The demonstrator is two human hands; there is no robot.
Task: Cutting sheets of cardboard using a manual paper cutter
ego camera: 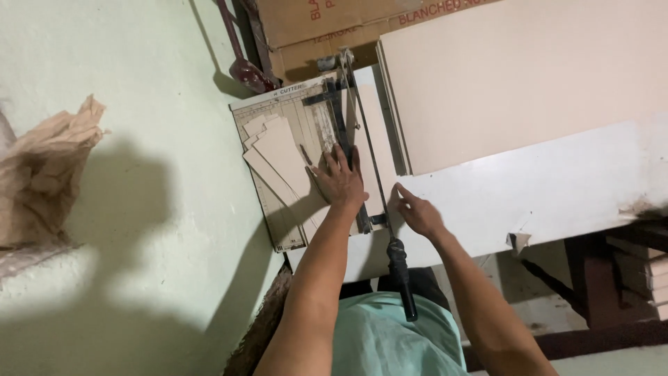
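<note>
A person's left hand [339,179] lies flat, fingers spread, pressing on the paper cutter [292,150], just beside a fan of cut beige card strips [278,157] lying to its left. The right hand [416,212] (fingers curled) touches the edge of a card sheet [379,150] beside the blade arm, whose black handle [402,278] points back between both forearms. A large stack of beige board [522,76] rests beyond the right hand.

One head-worn camera looks steeply down from close above, paper cutter [306,167] at frame centre, wall filling the left half.
</note>
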